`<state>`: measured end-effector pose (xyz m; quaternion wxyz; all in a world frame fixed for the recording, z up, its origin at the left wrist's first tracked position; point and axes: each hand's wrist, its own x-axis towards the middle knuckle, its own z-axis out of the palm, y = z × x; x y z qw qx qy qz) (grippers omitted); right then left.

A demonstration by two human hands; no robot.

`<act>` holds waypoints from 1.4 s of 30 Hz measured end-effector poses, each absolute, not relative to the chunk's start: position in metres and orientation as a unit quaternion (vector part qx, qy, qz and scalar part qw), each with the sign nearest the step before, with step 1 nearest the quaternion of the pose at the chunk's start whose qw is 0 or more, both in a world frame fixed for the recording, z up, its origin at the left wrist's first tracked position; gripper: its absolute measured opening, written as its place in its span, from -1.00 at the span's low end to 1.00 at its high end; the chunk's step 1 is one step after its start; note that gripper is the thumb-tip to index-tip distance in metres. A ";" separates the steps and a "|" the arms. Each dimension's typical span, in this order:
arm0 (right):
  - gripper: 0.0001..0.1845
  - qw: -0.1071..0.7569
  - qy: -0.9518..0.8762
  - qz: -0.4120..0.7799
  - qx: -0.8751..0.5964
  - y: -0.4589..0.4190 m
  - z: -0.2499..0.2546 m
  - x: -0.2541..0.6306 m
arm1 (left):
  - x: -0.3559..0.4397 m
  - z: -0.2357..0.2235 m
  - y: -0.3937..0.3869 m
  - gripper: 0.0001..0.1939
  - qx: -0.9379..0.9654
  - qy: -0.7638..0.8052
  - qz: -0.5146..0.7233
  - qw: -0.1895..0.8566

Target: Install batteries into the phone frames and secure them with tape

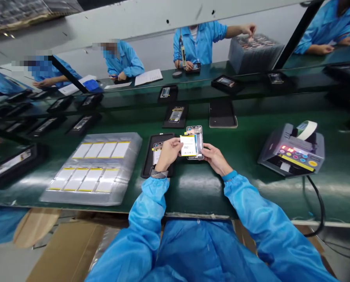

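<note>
the fingers of the left hand (168, 154) are closed on a white battery (188, 145) lying over a phone frame (199, 135), whose lower edge the right hand's (216, 158) fingers pinch, with bare green counter (198, 188) open before its near edge.

On the green workbench (198, 188), the left hand (169, 154) holds a yellow-edged white battery (188, 145) against an open phone frame (199, 137) gripped by the right hand (216, 158), between a black tray (148, 164) with a phone and a label printer (291, 150), while a plastic-wrapped sheet of batteries (91, 168) lies further left.
</note>
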<state>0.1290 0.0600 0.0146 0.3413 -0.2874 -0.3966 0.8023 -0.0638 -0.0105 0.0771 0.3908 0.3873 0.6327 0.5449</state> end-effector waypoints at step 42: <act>-0.42 0.422 -0.480 0.659 -0.397 0.054 0.021 0.134 | -0.010 0.020 -0.009 -0.52 0.385 0.561 0.562 0.471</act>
